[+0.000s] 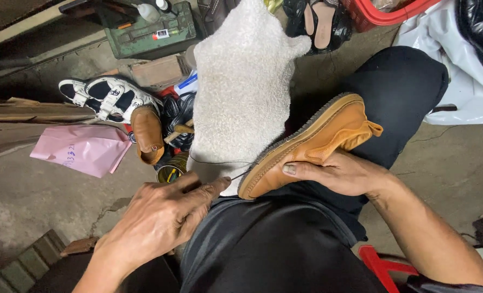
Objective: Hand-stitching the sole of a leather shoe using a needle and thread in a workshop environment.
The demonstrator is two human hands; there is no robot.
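Note:
A tan leather shoe (312,142) with a stitched sole edge lies on its side across my lap, on my black trousers. My right hand (339,172) grips it from below, thumb pressed on the sole edge. My left hand (160,217) pinches a thin needle or awl (239,176) whose tip meets the shoe's toe end. A dark thread (220,161) runs from there across a white fuzzy towel (241,92) draped over my left knee.
On the concrete floor to the left lie white strapped sandals (108,97), a brown shoe (147,134), a small tin (170,173) and a pink bag (81,149). A green metal box (149,32) stands behind. A red basket (382,13) and white plastic sheet (464,81) sit top right.

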